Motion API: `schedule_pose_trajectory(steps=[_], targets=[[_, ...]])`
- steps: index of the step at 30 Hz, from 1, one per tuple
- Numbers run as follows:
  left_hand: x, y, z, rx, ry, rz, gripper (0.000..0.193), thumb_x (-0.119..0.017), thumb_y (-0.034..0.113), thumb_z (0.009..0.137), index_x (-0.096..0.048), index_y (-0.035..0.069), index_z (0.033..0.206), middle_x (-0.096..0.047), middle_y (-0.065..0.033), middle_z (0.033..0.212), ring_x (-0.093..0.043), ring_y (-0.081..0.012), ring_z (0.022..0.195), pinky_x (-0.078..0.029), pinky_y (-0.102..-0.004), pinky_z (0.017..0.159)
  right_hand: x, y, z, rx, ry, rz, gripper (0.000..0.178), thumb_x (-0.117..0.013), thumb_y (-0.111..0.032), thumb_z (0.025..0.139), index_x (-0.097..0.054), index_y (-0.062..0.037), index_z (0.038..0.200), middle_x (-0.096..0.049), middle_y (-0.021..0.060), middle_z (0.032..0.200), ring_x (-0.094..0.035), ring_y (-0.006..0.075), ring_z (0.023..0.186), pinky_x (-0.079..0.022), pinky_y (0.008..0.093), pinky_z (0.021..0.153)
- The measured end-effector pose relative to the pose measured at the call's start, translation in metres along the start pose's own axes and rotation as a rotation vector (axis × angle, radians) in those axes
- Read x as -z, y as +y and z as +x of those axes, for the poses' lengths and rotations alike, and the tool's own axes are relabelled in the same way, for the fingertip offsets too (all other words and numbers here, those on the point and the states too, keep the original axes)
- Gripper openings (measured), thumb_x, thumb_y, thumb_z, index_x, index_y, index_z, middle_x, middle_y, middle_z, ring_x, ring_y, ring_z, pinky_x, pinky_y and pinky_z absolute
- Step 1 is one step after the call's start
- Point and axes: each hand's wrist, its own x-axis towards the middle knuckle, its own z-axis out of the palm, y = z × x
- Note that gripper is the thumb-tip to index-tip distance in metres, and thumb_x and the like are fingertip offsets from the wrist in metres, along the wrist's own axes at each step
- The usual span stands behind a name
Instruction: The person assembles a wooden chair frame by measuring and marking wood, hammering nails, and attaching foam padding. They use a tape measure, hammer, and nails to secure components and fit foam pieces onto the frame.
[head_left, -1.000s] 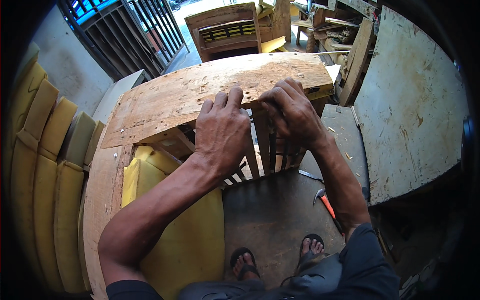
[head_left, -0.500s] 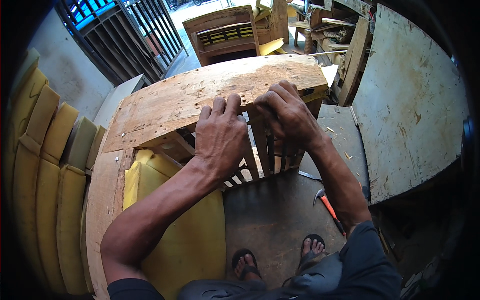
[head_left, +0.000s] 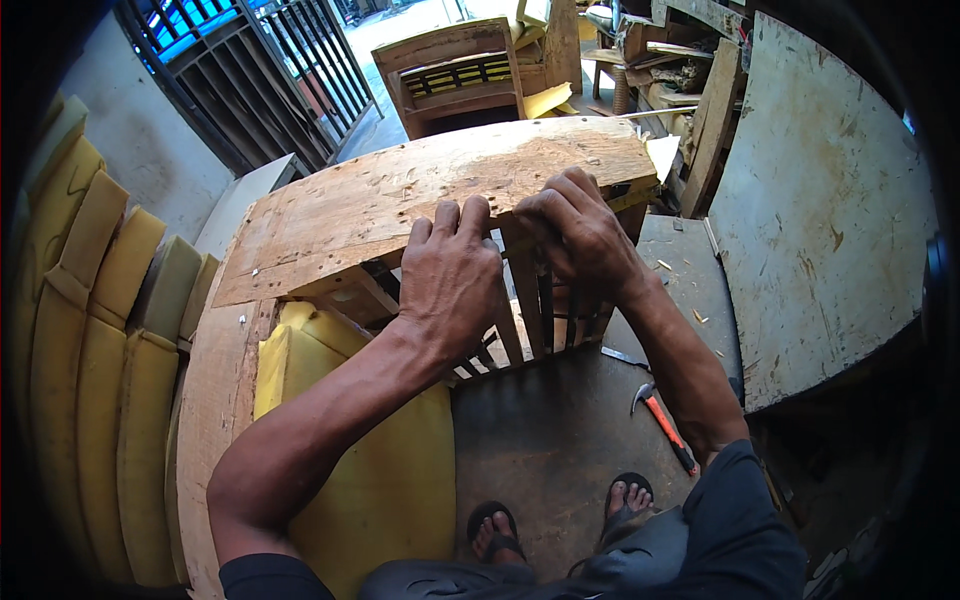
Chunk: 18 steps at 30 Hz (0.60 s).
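Before me stands a wooden furniture frame (head_left: 340, 222) with a broad, curved top board marked by small holes. My left hand (head_left: 448, 275) hooks its bent fingers over the board's near edge. To its right, my right hand (head_left: 580, 235) is closed at the same edge, fingers tucked in. What those fingers hold, if anything, is hidden. Below the hands, slats and dark straps (head_left: 530, 300) show in the frame. Yellow foam (head_left: 380, 480) fills the frame's left inner side, partly behind my left forearm.
A claw hammer (head_left: 665, 428) with an orange and black handle lies near my right foot, by a flat metal blade (head_left: 624, 356). Yellow foam cushions (head_left: 100, 400) line the left wall. A large worn panel (head_left: 830, 220) leans at right. Another wooden frame (head_left: 455, 75) stands beyond.
The whole view has shifted slightly, so everything sits a little lower and farther right. Both hands keep their places on the board's edge, with barely any change in the fingers.
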Motion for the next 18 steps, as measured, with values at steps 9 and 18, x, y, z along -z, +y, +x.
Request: schedule_pose_trajectory(steps=[9,18], targets=[[-0.001,0.002,0.004,-0.023,0.003,0.012,0.024,-0.076,0.02,0.062,-0.07,0.002,0.077,-0.053,-0.0124,0.104,-0.054,-0.0296,0.104,-0.046,-0.0408,0.086,0.004,-0.003,-0.001,0.012,0.033,0.001,0.015,-0.072,-0.006,0.084,-0.063,-0.0042,0.096,-0.058,0.0112,0.09,-0.057,0.0302,0.089,-0.048,0.0419,0.082],[-0.049,0.065,-0.031,-0.16,-0.387,-0.614,0.014,-0.064,0.007,0.088,-0.06,-0.005,0.093,-0.052,-0.0182,0.096,-0.063,-0.0361,0.082,-0.053,-0.0461,0.07,0.105,-0.057,-0.098,-0.531,0.213,0.03,0.01,-0.062,-0.006,0.097,-0.068,-0.0008,0.103,-0.068,0.012,0.094,-0.062,0.0246,0.084,-0.049,0.0349,0.076]])
